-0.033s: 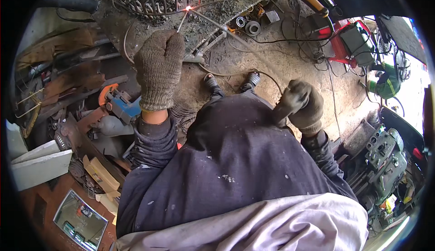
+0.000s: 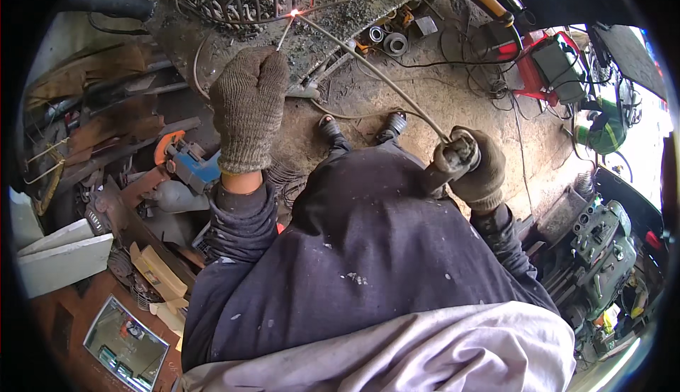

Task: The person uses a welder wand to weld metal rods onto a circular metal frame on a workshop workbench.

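Note:
My left hand (image 2: 249, 98), in a brown knitted glove, is closed round a thin metal rod (image 2: 285, 35) that sticks out toward the worktable (image 2: 183, 43). The rod's far end is at a small orange-red glowing spot on a piece of metalwork (image 2: 268, 20) made of curved rods with upright bars. My right hand (image 2: 467, 169), gloved alike, grips a long thin metal rod or tube (image 2: 379, 73). It slants up and left to the same glow. A dull, stubby shape juts from under the right fist; I cannot tell what it is.
Metal rings (image 2: 395, 43) and small parts lie by the table edge. Cables cross the floor near a red machine (image 2: 536, 73). A person in a green garment (image 2: 604, 128) is at the far right. A grey-green machine (image 2: 605, 247) stands at right; scrap and white boards (image 2: 65, 256) lie left.
My right hand has turned slightly, and the near end of its long rod has come up into plain sight; both were smeared by motion before. My left hand has stayed put.

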The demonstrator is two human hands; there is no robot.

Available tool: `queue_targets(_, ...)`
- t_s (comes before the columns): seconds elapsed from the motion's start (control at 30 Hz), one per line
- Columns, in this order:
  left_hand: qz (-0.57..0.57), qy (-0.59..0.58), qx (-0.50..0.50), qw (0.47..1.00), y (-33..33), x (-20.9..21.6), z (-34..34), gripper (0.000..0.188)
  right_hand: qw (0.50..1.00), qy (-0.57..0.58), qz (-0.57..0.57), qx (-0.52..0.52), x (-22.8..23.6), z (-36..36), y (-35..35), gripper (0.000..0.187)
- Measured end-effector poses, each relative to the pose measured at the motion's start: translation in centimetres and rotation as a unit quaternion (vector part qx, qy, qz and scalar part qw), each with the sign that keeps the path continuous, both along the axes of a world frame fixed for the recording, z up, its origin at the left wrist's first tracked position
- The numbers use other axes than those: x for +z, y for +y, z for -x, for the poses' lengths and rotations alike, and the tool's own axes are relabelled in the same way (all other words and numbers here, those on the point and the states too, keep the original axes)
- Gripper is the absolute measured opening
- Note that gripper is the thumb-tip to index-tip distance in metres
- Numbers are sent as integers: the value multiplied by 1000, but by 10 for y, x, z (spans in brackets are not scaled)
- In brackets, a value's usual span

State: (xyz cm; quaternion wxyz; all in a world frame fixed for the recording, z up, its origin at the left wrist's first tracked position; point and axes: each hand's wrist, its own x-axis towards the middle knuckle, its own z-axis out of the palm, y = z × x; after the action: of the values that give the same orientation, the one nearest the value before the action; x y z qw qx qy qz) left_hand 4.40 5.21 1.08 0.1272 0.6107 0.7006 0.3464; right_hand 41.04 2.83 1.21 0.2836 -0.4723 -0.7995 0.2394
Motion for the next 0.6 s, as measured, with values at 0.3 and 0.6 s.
queue_targets(0.3, -5, 25, 7, 1000, -2, -1, 0, 20, 903, 188, 364, -130, 9, -5, 11, 40)
queue_targets(0.6, -20, -17, 17, 1000, 1, 0, -2, 20, 926, 168, 320, -107, -10, -21, -8, 53)
